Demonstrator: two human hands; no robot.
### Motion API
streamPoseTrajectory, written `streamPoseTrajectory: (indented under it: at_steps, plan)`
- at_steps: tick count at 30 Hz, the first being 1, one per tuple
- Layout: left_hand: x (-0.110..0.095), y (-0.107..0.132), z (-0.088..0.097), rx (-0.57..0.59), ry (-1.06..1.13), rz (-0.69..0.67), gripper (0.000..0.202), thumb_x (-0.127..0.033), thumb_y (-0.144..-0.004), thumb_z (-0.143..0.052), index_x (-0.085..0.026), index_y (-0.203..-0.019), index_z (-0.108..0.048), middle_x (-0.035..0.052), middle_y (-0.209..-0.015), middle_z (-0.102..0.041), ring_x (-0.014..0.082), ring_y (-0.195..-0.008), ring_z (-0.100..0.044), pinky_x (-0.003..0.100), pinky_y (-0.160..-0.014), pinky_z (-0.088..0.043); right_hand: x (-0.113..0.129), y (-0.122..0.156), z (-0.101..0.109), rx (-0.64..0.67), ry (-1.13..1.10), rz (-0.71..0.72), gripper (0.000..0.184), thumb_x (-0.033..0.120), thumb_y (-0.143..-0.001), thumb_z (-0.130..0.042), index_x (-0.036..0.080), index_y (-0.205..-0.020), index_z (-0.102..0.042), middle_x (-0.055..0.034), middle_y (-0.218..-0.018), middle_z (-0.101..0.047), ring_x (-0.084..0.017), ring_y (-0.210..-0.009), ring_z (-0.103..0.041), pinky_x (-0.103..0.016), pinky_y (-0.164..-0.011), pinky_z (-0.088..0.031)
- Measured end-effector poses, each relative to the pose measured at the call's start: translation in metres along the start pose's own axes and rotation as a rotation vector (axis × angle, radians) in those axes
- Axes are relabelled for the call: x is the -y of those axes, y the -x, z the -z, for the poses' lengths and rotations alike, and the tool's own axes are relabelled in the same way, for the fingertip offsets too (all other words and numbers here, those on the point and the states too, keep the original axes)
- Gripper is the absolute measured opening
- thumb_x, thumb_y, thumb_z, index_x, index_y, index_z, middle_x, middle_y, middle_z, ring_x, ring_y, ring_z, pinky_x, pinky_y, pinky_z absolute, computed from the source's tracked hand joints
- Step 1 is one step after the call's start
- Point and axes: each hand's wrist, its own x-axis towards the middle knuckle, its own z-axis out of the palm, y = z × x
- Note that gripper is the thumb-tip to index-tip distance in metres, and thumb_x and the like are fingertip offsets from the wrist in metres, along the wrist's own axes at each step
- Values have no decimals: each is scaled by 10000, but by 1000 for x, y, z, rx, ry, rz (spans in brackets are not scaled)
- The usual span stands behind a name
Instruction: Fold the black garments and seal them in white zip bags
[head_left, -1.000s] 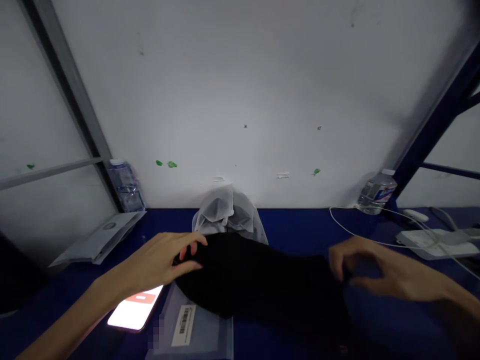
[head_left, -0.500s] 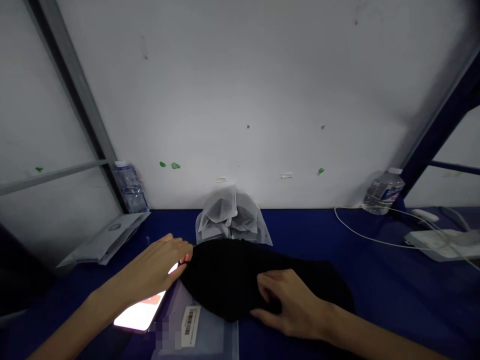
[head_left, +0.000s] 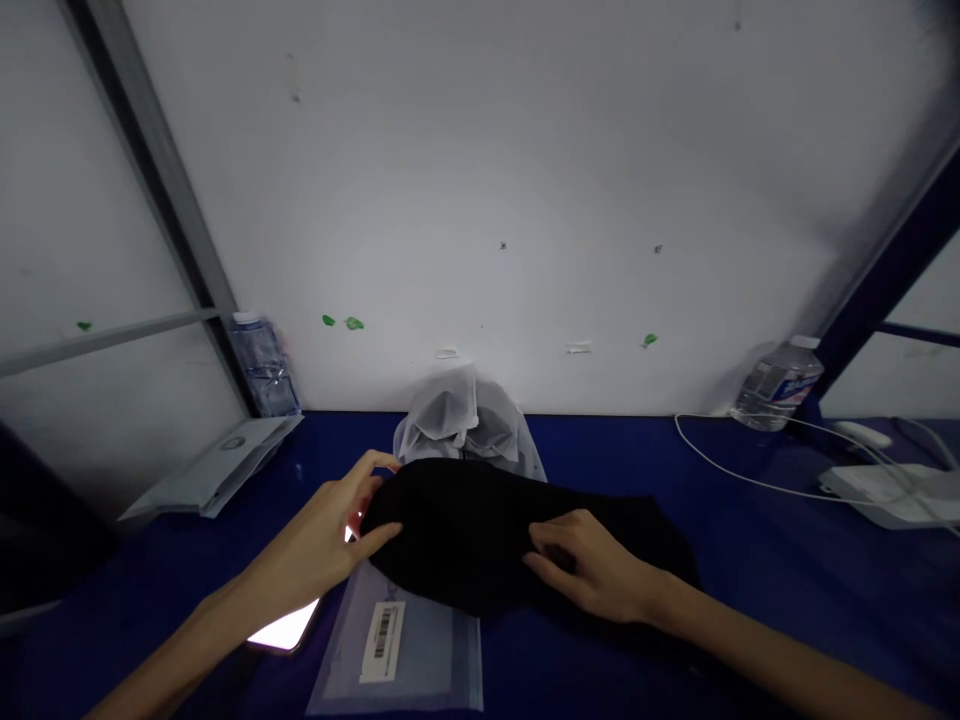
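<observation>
A black piece of fabric (head_left: 465,535) lies across the middle of the desk, its exact kind too dark to make out. At its left end is my left hand (head_left: 341,525), thumb and forefinger spread apart and touching the edge, other fingers partly hidden. My right hand (head_left: 596,570) rests over the fabric's right half with fingers curled and closed on it. Partly under the fabric lies a clear plastic bag (head_left: 427,660) with a white barcode label (head_left: 383,642). A phone with a lit screen (head_left: 285,628) is partly covered by my left hand and forearm.
Translucent zip bags (head_left: 442,415) stand behind the fabric against the white wall. A flat packet (head_left: 214,465) and a plastic bottle (head_left: 264,365) are at left. At right are another bottle (head_left: 780,385), a white cable (head_left: 720,470) and a white power strip (head_left: 892,492).
My left thumb and forefinger have spread from a pinch at the fabric's left edge. My right fingers have curled tighter on the fabric. The view has shifted slightly.
</observation>
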Motion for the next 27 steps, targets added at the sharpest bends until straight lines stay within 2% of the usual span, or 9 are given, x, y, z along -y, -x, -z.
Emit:
streamPoseTrajectory:
  at_steps: [5,9,12,16,23,27]
  plan:
    - [1,-3,6,-219,4,45,190,-393,-895,-587,-269,-1020,-517,-67,-687,-509,142,-616,-513,253,-601,-456,-3,2,-3,-1,-21,-1,383,277,-943,-487,211,-613,-303,74,-523,-330,-80,-453,-301,-243,-515,-267]
    - [10,-6,-4,-206,43,85,177,-394,-939,-506,-232,-868,-498,-48,-695,-480,135,-606,-494,224,-536,-439,-6,3,-2,-12,-60,2,434,301,-973,-459,204,-586,-287,79,-503,-276,-74,-436,-253,-241,-494,-244]
    - [15,-9,-10,-218,163,69,191,-398,-945,-487,-231,-854,-472,-37,-737,-496,143,-637,-534,229,-540,-474,-8,3,-1,-21,-103,-3,458,327,-1002,-431,203,-587,-282,80,-498,-263,-69,-425,-236,-232,-463,-226]
    - [15,-8,-4,-291,122,39,124,-348,-904,-524,-240,-865,-476,-39,-764,-548,144,-665,-564,239,-588,-496,-11,6,-1,-52,-160,0,455,336,-1014,-413,207,-598,-282,81,-496,-265,-64,-416,-236,-228,-441,-215]
    - [8,-5,6,-342,-68,140,151,-364,-909,-473,-249,-839,-405,-84,-549,-517,162,-525,-577,269,-565,-433,-13,11,-3,-161,-216,29,498,376,-1007,-408,215,-570,-231,71,-494,-244,-68,-420,-218,-242,-436,-209]
    - [15,-8,0,-285,16,110,235,-397,-942,-457,-247,-803,-341,-94,-561,-446,138,-514,-522,257,-556,-416,-13,11,-2,-193,-214,23,539,381,-1012,-425,204,-543,-229,58,-487,-276,-69,-429,-234,-250,-456,-232]
